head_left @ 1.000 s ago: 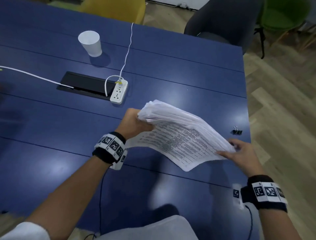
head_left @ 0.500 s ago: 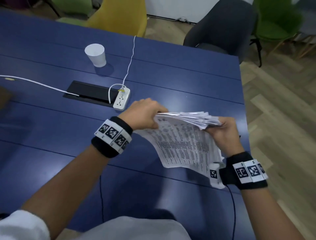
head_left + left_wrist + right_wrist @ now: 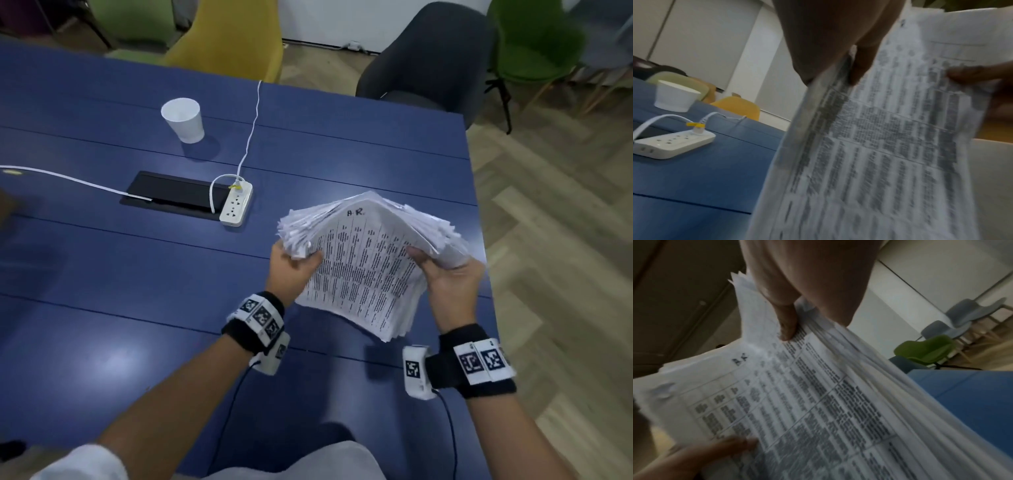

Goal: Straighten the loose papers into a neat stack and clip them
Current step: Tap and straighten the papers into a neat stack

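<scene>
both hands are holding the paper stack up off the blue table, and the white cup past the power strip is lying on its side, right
Not quite. The white cup is standing, not lying on its side: the head view shows it mouth up, past the power strip. The rest holds: the left hand and right hand each grip a side of the paper stack, held above the blue table.

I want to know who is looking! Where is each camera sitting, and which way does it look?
Head: worn on the head, looking down at the blue table; both forearms, the left hand and right hand hold the papers.
Left wrist: looks along the left hand at the papers' left edge; cup behind.
Right wrist: looks along the right hand at the papers' right edge.
All three views share the papers.
</scene>
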`<state>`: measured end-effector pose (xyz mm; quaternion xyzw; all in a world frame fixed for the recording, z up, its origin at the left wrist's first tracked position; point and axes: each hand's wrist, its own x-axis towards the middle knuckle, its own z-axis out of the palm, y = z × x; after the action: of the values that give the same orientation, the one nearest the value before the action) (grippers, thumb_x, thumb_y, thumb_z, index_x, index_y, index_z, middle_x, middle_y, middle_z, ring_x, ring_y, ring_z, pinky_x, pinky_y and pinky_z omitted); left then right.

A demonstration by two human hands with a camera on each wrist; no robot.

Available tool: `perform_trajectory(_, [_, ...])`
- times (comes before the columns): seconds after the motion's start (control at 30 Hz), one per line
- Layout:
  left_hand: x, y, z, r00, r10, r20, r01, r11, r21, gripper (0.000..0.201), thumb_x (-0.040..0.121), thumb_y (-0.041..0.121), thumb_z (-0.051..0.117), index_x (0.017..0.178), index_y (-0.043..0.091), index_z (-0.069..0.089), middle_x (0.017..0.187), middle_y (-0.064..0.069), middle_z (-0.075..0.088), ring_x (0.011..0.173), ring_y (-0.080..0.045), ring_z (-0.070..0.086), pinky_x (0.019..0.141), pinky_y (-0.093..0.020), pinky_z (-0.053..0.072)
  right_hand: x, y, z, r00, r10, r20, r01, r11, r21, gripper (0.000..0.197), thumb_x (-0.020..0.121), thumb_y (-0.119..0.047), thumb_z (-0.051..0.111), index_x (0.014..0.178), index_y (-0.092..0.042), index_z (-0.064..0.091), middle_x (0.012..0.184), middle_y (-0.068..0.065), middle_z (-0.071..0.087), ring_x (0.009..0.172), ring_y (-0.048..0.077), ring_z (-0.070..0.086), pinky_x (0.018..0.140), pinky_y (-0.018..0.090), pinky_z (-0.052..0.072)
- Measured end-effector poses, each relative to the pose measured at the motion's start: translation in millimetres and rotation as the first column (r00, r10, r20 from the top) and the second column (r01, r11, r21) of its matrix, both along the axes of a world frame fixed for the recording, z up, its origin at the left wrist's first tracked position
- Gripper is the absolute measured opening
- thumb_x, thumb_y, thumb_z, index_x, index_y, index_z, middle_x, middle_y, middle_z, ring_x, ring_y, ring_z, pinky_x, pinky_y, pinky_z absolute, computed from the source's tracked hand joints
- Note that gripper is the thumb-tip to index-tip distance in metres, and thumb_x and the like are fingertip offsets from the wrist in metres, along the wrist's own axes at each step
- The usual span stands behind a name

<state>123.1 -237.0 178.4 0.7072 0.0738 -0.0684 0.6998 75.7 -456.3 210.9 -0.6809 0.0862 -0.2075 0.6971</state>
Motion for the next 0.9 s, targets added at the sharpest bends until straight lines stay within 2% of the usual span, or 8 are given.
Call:
perform_trajectory(0.07, [-12,-12,6,0.994,0.046,0.098,-0.054,0.995,0.079,0.030,0.086,-0.002,0.066,0.113,0.001,0.055,0.106,-0.002,0.058,0.095,0.006,0.058,0.091,-0.005,0.043,-9,7,-2,0.999,-0.021,0.038,0.022,0.999,-0.034,0.034,0.081,0.007,0.070,0.088,-0.026,0.076,0.087,-0.017,0.074,0.086,0.004,0.068,0.084,0.026,0.054])
perform_trajectory(0.1, [-17,-14,6,0.985,0.053,0.167,-0.073,0.991,0.116,0.022,0.086,-0.007,0.064,0.103,0.007,0.057,0.097,0.000,0.056,0.087,0.013,0.057,0.083,0.000,0.041,-14,9,-3,0.998,-0.019,0.059,0.021,0.999,-0.042,0.037,0.083,0.006,0.069,0.089,-0.030,0.075,0.090,-0.018,0.074,0.089,0.004,0.067,0.085,0.025,0.053])
perform_trajectory(0.23, [-20,-1,-11,0.977,-0.026,0.211,0.016,0.999,0.052,0.035,0.074,-0.010,0.073,0.106,-0.009,0.057,0.098,-0.017,0.065,0.088,-0.006,0.066,0.081,-0.027,0.055,-28,0,-23,0.997,0.063,0.034,-0.063,0.998,0.002,0.042,0.081,0.009,0.068,0.098,-0.029,0.071,0.097,-0.017,0.073,0.092,0.000,0.065,0.081,0.018,0.050])
perform_trajectory(0.37, [0,17,-20,0.951,-0.287,0.119,0.256,0.941,0.221,0.041,0.073,-0.016,0.070,0.111,-0.004,0.060,0.097,0.003,0.065,0.085,0.008,0.063,0.081,-0.017,0.053,-28,-25,-33,0.986,0.134,-0.099,-0.136,0.991,-0.016,0.051,0.072,0.008,0.075,0.119,-0.006,0.061,0.105,-0.011,0.071,0.097,0.007,0.064,0.086,0.025,0.052])
perform_trajectory(0.5, [18,29,-17,0.880,-0.467,0.080,0.455,0.880,0.137,0.067,0.071,0.000,0.080,0.131,0.005,0.051,0.124,-0.006,0.063,0.112,-0.005,0.062,0.093,-0.021,0.050,-21,-47,-31,0.956,0.255,-0.144,-0.259,0.966,-0.004,0.075,0.066,0.006,0.078,0.132,-0.010,0.048,0.120,0.005,0.067,0.107,0.017,0.064,0.091,0.035,0.053])
perform_trajectory(0.63, [23,14,-8,0.863,-0.497,0.088,0.451,0.838,0.308,0.069,0.067,0.041,0.077,0.125,0.008,0.058,0.111,0.001,0.063,0.095,-0.005,0.064,0.084,-0.016,0.051,-10,-31,-31,0.954,0.246,-0.173,-0.261,0.963,-0.063,0.057,0.060,-0.009,0.086,0.111,-0.024,0.065,0.105,-0.013,0.072,0.099,0.003,0.066,0.085,0.022,0.052])
perform_trajectory(0.77, [32,20,-7,0.866,-0.465,0.182,0.407,0.868,0.284,0.042,0.070,0.012,0.082,0.109,0.014,0.066,0.104,0.003,0.069,0.096,-0.001,0.065,0.086,-0.016,0.050,-2,-38,-32,0.972,0.208,-0.108,-0.218,0.972,-0.084,0.050,0.062,0.001,0.081,0.104,-0.024,0.071,0.106,-0.004,0.073,0.097,0.008,0.067,0.084,0.021,0.053])
perform_trajectory(0.9, [27,7,-8,0.889,-0.432,0.152,0.393,0.890,0.231,0.035,0.077,0.007,0.077,0.110,0.000,0.065,0.106,-0.022,0.068,0.093,-0.021,0.065,0.086,-0.027,0.054,3,-27,-43,0.975,0.159,-0.157,-0.163,0.987,-0.008,0.045,0.071,0.014,0.074,0.098,-0.022,0.067,0.089,-0.015,0.075,0.087,0.003,0.070,0.078,0.018,0.055])
